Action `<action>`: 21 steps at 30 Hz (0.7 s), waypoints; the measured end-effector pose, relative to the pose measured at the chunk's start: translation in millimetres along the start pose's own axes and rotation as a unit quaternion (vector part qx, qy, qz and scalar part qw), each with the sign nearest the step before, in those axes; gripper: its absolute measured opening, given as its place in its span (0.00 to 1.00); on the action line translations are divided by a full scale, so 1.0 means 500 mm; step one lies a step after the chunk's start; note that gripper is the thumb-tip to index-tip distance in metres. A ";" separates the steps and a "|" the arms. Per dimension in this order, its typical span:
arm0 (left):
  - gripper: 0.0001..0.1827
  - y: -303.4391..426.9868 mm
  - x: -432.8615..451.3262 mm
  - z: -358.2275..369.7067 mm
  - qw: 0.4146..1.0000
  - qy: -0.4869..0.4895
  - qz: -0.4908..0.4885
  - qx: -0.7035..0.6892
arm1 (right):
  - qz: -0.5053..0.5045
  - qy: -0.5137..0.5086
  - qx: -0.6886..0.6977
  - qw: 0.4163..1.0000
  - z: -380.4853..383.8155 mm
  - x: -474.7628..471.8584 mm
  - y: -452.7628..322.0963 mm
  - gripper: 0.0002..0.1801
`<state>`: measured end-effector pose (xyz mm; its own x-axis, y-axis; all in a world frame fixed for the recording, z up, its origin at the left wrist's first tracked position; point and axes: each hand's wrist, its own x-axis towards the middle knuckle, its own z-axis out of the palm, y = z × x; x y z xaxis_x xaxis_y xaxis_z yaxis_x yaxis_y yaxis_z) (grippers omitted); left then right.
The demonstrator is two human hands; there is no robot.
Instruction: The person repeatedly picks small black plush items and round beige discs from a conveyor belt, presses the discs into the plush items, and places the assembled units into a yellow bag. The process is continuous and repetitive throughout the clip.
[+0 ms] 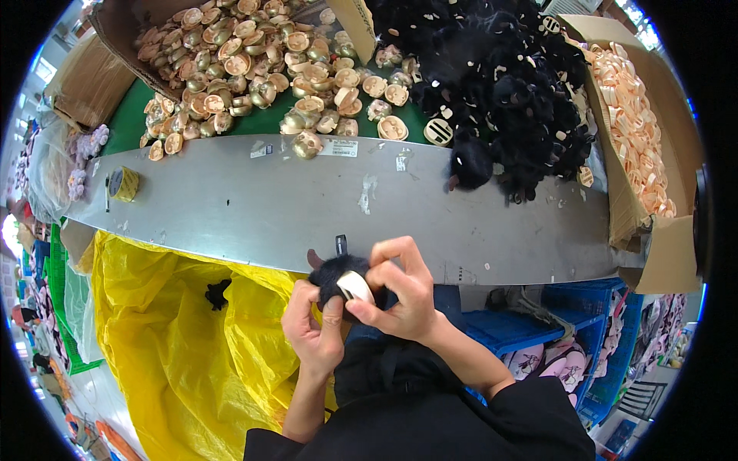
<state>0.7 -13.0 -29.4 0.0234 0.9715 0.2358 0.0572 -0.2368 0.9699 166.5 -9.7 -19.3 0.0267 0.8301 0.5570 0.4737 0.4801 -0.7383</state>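
Observation:
A small black plush piece with a brown felt-like tab and a dark label loop is held between my two hands just off the table's near edge. My left hand pinches its lower left side with thumb and forefinger. From the right, my right hand grips a cream plastic disc set against the plush, its thumb at the lower rim and its fingers curled over the back. Whether the disc is seated inside the plush opening cannot be made out.
Gold and peach plastic shells spill from a carton at the back left. Black plush pieces are heaped at back right, beside a carton of peach plastic parts. A tape roll stands left; a yellow bag hangs below the metal tabletop.

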 end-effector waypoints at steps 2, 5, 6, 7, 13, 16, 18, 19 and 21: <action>0.11 0.001 0.002 -0.003 1.000 -0.003 0.009 0.011 | 0.092 -0.026 0.137 0.986 0.002 0.001 -0.004 0.20; 0.11 0.007 0.003 -0.005 1.000 0.009 -0.003 0.003 | 0.181 -0.116 0.198 0.956 -0.017 0.001 -0.011 0.33; 0.11 0.008 0.002 -0.004 1.000 0.008 -0.003 0.004 | 0.199 -0.130 0.210 0.948 -0.021 0.000 -0.012 0.33; 0.11 0.008 0.001 -0.003 1.000 0.007 -0.002 0.004 | 0.217 -0.143 0.221 0.940 -0.024 0.000 -0.011 0.34; 0.10 0.005 -0.004 0.003 1.000 -0.007 0.005 0.013 | 0.266 -0.140 0.269 0.915 -0.028 -0.009 -0.011 0.29; 0.10 0.007 -0.004 0.007 1.000 0.001 0.013 0.017 | 0.311 -0.086 0.240 0.915 -0.018 -0.019 -0.015 0.22; 0.10 0.013 -0.001 0.004 0.999 -0.005 0.021 0.036 | 0.296 -0.044 0.177 0.938 -0.019 -0.014 -0.018 0.15; 0.09 0.010 -0.005 0.004 0.999 -0.007 0.016 0.041 | 0.285 -0.035 0.135 0.948 -0.019 -0.021 -0.010 0.14; 0.09 0.000 -0.015 0.001 0.998 -0.011 0.010 0.053 | 0.239 -0.013 0.113 0.964 -0.009 -0.027 -0.007 0.13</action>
<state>1.0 -20.2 -31.1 0.0483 0.9662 0.2531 0.1619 -0.2576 0.9526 168.4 -23.7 -22.6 0.1713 0.9772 0.1259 0.2091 0.0888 -0.9739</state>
